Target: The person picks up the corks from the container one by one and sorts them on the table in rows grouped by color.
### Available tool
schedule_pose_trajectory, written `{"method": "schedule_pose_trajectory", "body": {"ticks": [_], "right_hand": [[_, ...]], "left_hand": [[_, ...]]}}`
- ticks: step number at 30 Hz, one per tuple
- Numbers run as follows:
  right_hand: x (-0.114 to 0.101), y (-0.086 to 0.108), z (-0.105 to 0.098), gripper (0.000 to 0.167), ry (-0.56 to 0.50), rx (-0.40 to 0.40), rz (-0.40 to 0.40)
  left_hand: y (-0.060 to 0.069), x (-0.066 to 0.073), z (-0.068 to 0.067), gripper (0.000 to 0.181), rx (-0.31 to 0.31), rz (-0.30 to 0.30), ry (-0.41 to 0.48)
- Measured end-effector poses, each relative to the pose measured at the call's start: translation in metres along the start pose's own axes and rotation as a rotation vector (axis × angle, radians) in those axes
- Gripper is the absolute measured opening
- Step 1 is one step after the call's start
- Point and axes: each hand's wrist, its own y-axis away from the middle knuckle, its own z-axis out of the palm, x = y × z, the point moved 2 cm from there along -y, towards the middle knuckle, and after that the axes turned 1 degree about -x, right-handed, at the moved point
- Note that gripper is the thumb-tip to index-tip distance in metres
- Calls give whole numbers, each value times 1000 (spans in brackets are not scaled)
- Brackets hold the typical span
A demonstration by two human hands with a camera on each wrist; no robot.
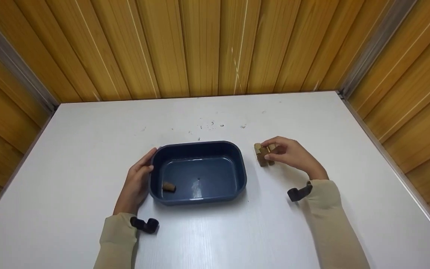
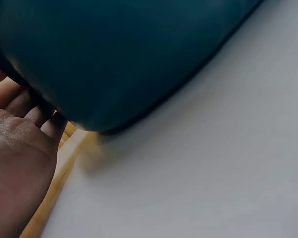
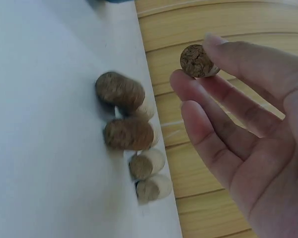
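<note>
A blue plastic basin [image 1: 199,201] stands on the white table, with one brown cork [image 1: 169,186] lying in its lower left corner. My left hand [image 1: 137,183] holds the basin's left end; in the left wrist view its fingers bend against the outer wall. To the right of the basin, my right hand [image 1: 291,152] pinches a cork [image 3: 197,61] between thumb and fingertips. The right wrist view shows this cork apart from several other corks [image 3: 129,134], which stand close together on the table, some dark brown and some with paler sides.
The white table [image 1: 215,239] carries small dark marks [image 1: 212,123] behind the basin. Wood-patterned panels [image 1: 200,48] rise along the back and the right side. A small black camera sits on each wrist, over beige sleeves [image 1: 323,194].
</note>
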Motion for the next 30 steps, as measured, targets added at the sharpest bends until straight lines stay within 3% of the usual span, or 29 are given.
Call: {"method": "schedule_pose_trajectory", "body": {"ticks": [10,21,30], "right_hand": [[22,14,-11,41,-5,21,-17],[36,18,-14,44,35,20,127],[41,18,-10,41,89,33,131]], "left_hand": [[0,0,1,58,-1,6,-9],[1,-1,0,58,7,12,-5],[1,0,1,58,4,17,16]]}}
